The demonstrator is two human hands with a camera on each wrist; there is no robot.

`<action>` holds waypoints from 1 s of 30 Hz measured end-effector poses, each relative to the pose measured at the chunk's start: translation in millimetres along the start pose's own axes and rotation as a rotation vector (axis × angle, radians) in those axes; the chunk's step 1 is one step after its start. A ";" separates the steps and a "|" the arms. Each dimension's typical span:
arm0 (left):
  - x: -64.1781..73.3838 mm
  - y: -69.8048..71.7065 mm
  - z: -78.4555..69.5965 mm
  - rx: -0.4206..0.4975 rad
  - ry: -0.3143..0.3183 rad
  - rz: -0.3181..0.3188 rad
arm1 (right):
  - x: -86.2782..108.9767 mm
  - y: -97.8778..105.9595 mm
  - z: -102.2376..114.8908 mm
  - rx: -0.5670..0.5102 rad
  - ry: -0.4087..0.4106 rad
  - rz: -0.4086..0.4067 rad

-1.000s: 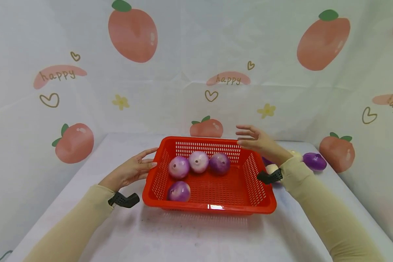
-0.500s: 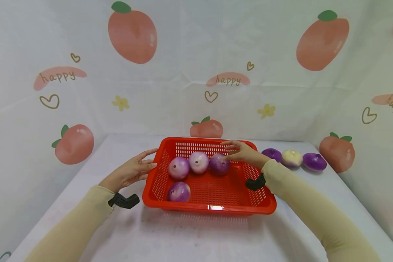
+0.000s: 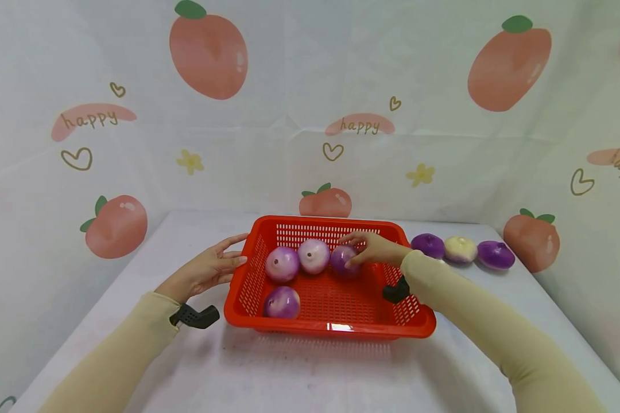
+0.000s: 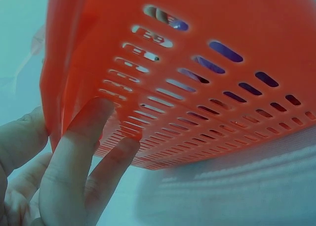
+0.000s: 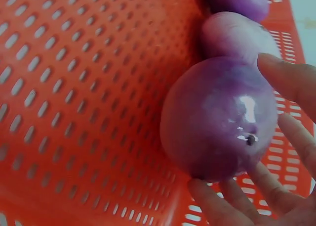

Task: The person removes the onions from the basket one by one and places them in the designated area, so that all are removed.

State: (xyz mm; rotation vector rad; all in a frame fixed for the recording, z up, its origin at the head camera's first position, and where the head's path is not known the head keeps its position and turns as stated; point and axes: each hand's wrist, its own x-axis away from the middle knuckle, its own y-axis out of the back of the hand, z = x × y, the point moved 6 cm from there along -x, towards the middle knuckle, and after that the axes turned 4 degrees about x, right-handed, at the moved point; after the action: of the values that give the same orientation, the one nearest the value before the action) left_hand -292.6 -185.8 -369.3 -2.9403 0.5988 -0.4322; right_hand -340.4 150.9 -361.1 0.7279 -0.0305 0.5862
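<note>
A red plastic basket (image 3: pixel 325 328) with slotted walls stands on the table. Its left rim is pinched by my left hand (image 3: pixel 206 268), thumb over the rim; in the left wrist view two fingers (image 4: pixel 74 152) press against the outer wall below it. Inside the basket my right hand (image 3: pixel 374 249) curls round a dark purple onion (image 5: pixel 217 117), fingertips along one side and thumb opposite. A paler onion (image 3: pixel 313 256) and a pinkish-purple onion (image 3: pixel 282 264) sit left of it in a row. Another onion (image 3: pixel 282 302) lies in the front left corner.
On the white table right of the basket, a purple onion (image 3: pixel 427 245), a cream-coloured one (image 3: pixel 460 249) and a second purple one (image 3: pixel 496 254) lie in a line. A white fruit-print cloth (image 3: pixel 268 115) hangs behind and at the sides.
My right hand has come from above the basket's back right rim, leftward and down, and its fingers have closed round the dark purple onion. The left hand and basket stay put.
</note>
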 end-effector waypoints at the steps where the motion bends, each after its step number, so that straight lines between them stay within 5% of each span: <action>1: 0.1 0.3 0.0 -0.002 0.001 -0.001 | -0.9 -1.5 0.5 0.022 0.000 0.005; 19: 0.4 0.1 1.6 0.007 0.010 -0.007 | -2.1 -15.7 5.3 0.154 -0.001 0.085; 30: 1.4 0.4 -0.3 0.009 0.011 -0.012 | 23.7 35.3 27.9 -0.063 0.058 -0.017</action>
State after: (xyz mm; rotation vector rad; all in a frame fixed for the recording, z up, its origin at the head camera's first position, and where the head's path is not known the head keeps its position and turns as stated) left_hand -291.6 -186.7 -368.7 -2.9364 0.5801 -0.4516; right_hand -333.9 165.8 -313.0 0.6494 0.0109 0.5875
